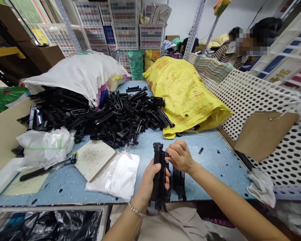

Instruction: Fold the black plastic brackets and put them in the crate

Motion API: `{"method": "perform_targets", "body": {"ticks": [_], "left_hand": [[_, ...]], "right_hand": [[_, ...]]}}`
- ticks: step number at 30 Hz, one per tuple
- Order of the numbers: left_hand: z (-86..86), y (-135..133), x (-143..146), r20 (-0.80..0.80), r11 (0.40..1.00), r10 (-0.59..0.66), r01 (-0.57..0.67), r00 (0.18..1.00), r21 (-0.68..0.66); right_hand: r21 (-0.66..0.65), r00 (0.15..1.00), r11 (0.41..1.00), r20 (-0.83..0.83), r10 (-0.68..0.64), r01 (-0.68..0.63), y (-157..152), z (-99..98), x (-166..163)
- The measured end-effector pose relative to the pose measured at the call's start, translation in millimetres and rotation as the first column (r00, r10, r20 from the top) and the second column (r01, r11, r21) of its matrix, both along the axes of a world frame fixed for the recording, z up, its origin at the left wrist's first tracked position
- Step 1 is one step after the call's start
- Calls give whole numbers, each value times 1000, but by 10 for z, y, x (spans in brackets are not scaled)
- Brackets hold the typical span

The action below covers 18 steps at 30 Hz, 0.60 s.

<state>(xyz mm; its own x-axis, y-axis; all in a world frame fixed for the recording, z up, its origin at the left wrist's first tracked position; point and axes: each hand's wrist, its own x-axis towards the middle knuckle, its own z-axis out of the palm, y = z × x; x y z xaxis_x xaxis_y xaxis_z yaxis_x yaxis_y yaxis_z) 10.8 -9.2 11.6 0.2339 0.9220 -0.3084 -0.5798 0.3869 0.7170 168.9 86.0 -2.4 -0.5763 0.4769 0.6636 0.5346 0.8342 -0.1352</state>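
Observation:
My left hand is wrapped around a long black plastic part, held upright at the table's front edge. Beside its upper end, my right hand pinches a small black piece against the part's right side; the fingers hide most of it. More long black parts rest on the table just right of the held one. Behind my hands lies a large heap of similar black parts, spilling from beneath a white woven sack.
A yellow woven sack lies behind my hands. At left are a black-handled hammer, a tile with tiny bits, and white plastic bags. A perforated white panel edges the right side. A person sits beyond it.

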Motion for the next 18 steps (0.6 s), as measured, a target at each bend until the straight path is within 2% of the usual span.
{"method": "perform_targets", "body": {"ticks": [3,6,9,11,13,16,18], "left_hand": [[3,56,-57,-110,998,58,-54,992,41],[25,140,-128,-174,988,156,-153,972,29],[44,212,-149,-186,976,216,-218,958,12],[34,260,-160,-212,975,223,-220,951,39],[-15,308,-208,-301,958,286,-260,910,124],[-207,329,-332,-486,907,415,-310,769,284],[-412,271,-371,-550,908,415,-292,725,301]], "right_hand": [[-157,999,988,35,14,-9,-18,6,-63],[-316,999,948,-18,44,-48,-248,-28,-91],[-255,990,957,-52,128,-137,-604,-155,-126],[-190,989,972,-70,129,-140,-799,-241,-168],[-248,993,962,-50,107,-116,-858,-278,-208],[-426,993,903,69,100,-61,-558,-231,-224],[-473,997,878,73,-40,70,-120,-165,-211]]}}
